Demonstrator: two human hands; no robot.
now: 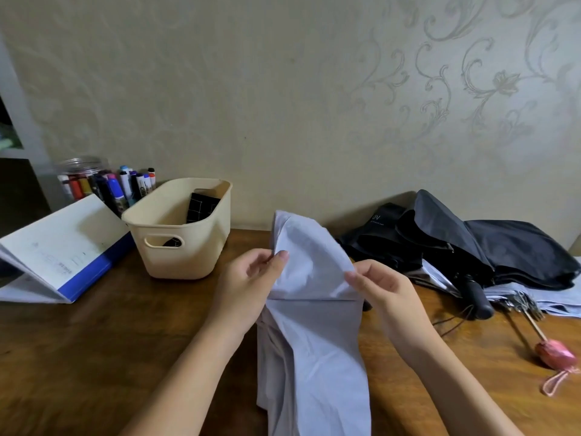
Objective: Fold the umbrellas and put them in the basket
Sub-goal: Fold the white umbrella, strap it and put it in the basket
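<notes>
Lighting: dim, soft, even indoor light; faint shadows. Quality: wide-angle bending at edges. Slight softness throughout; no glare.

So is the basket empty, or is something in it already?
Not empty. A black item with white grid lines leans inside the cream basket; something dark shows through its handle hole too.

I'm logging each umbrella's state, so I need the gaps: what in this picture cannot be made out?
Head view:
lavender umbrella: handle unseen, covered by its own fabric and cut by the bottom edge.
basket: contents mostly behind its wall; only a dark checked item shows.
black umbrellas: count unclear, folds overlap.
binder: print too small.
</notes>
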